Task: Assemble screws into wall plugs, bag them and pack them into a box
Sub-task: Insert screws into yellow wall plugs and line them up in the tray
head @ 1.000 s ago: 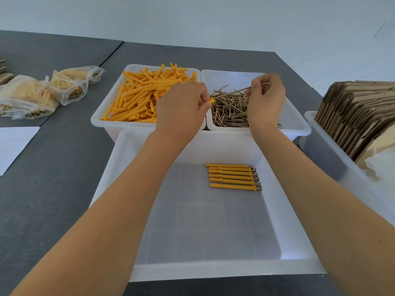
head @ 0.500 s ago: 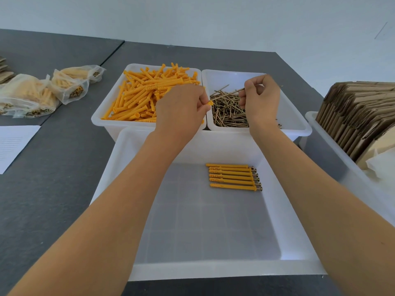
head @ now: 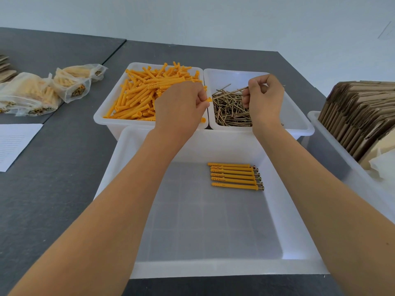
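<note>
My left hand (head: 181, 105) grips an orange wall plug (head: 209, 100); only the plug's flared end pokes out past the fingers. My right hand (head: 265, 97) pinches a long brass screw (head: 232, 92), tip pointing left toward the plug, a short gap between them. Both hands hover over two white bins: one heaped with orange plugs (head: 147, 95), one holding loose screws (head: 230, 112). Several assembled plug-and-screw pairs (head: 235, 176) lie side by side in the large white tray (head: 213, 270) in front.
Clear bags of finished plugs (head: 42, 90) lie on the dark table at the left, beside a white sheet of paper (head: 15, 144). A white bin at the right holds a row of brown cardboard boxes (head: 361, 110), folded flat.
My right hand has drawn the screw back toward me and down, closer to my left hand. The left hand has hardly moved with its plug.
</note>
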